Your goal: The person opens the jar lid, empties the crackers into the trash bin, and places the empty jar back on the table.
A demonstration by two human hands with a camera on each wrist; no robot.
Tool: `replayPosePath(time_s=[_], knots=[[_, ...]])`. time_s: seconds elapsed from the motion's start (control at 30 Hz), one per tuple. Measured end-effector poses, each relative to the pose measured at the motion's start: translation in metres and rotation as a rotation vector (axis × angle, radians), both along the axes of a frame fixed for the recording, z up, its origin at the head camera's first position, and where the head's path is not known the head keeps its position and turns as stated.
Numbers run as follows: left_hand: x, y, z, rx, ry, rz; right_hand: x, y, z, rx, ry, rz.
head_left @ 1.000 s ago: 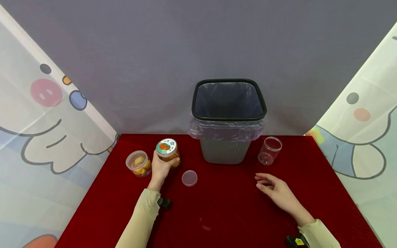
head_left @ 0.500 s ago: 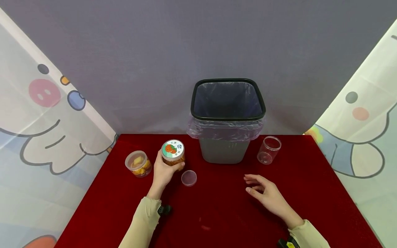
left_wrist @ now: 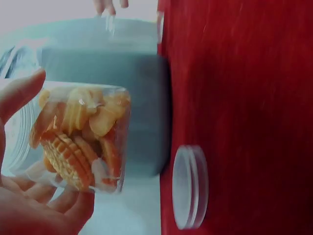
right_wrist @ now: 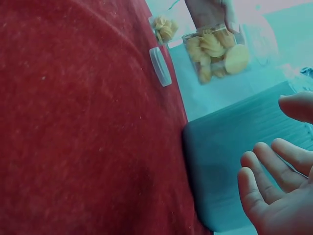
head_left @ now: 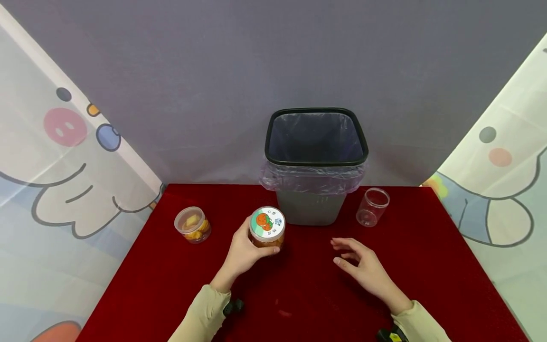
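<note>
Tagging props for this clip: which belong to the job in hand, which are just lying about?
Likely the job in hand:
cookie jar, lidded
left hand, gripping it
right hand, holding nothing

Likely just lying about, as no hand touches them:
loose lid
snack tub
empty jar
lined bin

Your left hand (head_left: 242, 252) has carried the clear round plastic jar of golden-brown biscuits with the green-and-white printed top (head_left: 267, 225) rightward and closer to you, away from the short clear round tub of yellow pieces (head_left: 193, 225). The jar now covers the small translucent round lid (left_wrist: 190, 187) in the head view. Your right hand (head_left: 363, 268) has shifted leftward, farther from the tall clear open cylindrical jar (head_left: 372, 207), and its thumb and fingers have spread wider, so your two hands are nearer each other.
</note>
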State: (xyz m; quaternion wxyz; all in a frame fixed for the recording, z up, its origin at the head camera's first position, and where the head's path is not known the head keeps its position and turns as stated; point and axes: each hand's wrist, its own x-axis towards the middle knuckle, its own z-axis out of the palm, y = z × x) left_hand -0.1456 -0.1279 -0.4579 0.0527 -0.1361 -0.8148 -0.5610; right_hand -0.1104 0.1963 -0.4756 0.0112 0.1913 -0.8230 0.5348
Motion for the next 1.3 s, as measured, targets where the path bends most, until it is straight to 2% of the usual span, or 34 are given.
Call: replayPosePath(time_s=[0.17,0.3,0.47,0.57,0.7,0.83,0.93,1.1,1.2,1.3], knots=[[0.008,0.017,-0.008,0.008,-0.031,-0.164,-0.001,-0.005,0.004,-0.039,0.037,0.028],[0.011,0.031,-0.016,-0.033,-0.032,-0.236,0.0,-0.01,0.011,-0.055,0.054,0.054],[0.012,0.046,-0.025,-0.03,-0.05,-0.336,0.004,-0.02,0.03,-0.095,0.088,0.082],[0.013,0.053,-0.032,-0.029,-0.075,-0.383,0.006,-0.025,0.035,-0.114,0.11,0.115],[0.014,0.059,-0.04,-0.007,-0.113,-0.43,0.005,-0.028,0.028,-0.127,0.143,0.197],[0.013,0.064,-0.044,0.026,-0.128,-0.481,0.0,-0.028,0.013,-0.098,0.127,0.249],[0.01,0.066,-0.044,0.013,-0.144,-0.525,-0.004,-0.029,0.006,-0.056,0.116,0.261],[0.006,0.066,-0.044,-0.033,-0.174,-0.595,-0.009,-0.031,0.005,-0.048,0.095,0.33],[0.005,0.066,-0.043,-0.06,-0.173,-0.608,-0.011,-0.032,0.004,-0.05,0.081,0.369],[0.005,0.065,-0.042,-0.085,-0.164,-0.602,-0.012,-0.034,0.002,-0.062,0.078,0.362]])
